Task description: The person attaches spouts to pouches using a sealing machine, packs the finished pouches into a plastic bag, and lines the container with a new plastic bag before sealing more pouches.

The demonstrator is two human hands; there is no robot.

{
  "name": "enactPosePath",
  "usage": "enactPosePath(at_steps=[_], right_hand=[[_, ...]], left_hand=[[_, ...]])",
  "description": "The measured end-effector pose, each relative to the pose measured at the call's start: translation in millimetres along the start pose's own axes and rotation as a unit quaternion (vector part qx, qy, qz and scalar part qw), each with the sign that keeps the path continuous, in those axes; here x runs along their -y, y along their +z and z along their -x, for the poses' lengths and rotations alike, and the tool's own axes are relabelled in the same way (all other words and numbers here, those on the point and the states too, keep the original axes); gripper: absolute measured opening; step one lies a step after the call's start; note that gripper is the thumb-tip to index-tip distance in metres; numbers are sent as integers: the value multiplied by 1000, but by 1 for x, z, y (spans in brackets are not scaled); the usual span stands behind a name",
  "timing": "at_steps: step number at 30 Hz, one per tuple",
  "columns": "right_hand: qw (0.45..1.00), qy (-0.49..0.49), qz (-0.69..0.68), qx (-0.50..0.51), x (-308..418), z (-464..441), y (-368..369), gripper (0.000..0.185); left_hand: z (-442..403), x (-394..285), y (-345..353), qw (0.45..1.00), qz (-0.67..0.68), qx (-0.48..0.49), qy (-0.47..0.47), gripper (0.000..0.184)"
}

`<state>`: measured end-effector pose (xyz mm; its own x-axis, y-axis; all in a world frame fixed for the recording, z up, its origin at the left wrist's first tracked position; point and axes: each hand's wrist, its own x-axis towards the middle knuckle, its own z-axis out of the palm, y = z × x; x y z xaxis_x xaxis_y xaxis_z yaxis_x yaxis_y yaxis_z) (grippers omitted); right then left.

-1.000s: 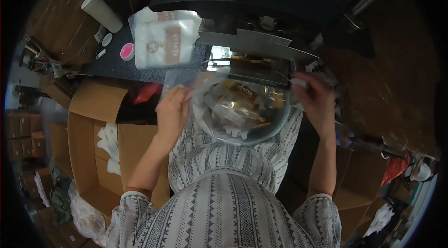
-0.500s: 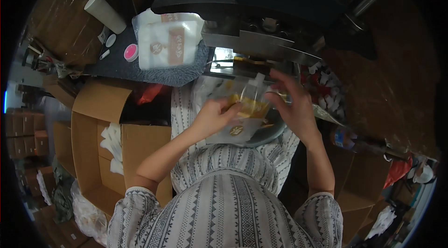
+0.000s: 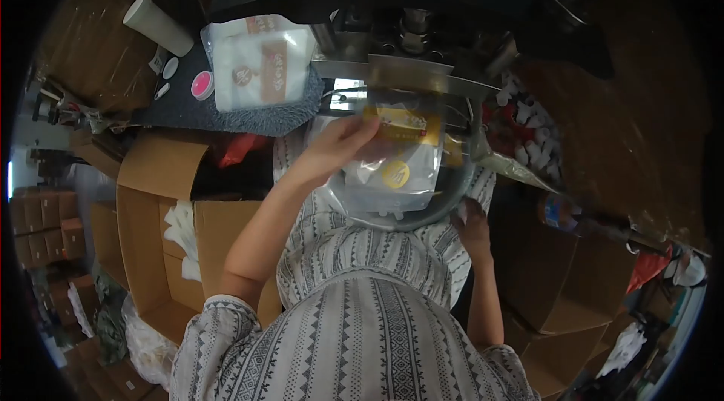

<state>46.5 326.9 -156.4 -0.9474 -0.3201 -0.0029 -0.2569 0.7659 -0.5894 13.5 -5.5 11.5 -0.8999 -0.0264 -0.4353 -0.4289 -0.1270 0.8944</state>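
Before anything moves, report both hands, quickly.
Left hand: closed on the clear, yellow-printed pouch.
Right hand: low beside the bowl, in shadow; cannot tell whether it is open or holding anything.

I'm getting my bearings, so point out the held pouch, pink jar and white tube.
Held pouch (image 3: 411, 128), head view, yellow band.
Pink jar (image 3: 202, 85), head view, pink top.
White tube (image 3: 158, 26), head view, middle of side.

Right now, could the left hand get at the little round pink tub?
Probably yes, but the left hand would first have to let go of the clear pouch. The pink tub looks uncovered, with only low white pouches and a grey towel lying between.
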Motion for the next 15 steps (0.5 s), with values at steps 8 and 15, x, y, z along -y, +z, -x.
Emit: enactPosePath(at_steps=[8,15], right_hand=[[996,70,-63,-1,4,5,7,27],[985,118,-81,-100,24,4,-20,13]], left_hand=[[-39,-26,-144,781,-450,-333,276,42],[-79,13,-170,626,-642,-332,294,62]])
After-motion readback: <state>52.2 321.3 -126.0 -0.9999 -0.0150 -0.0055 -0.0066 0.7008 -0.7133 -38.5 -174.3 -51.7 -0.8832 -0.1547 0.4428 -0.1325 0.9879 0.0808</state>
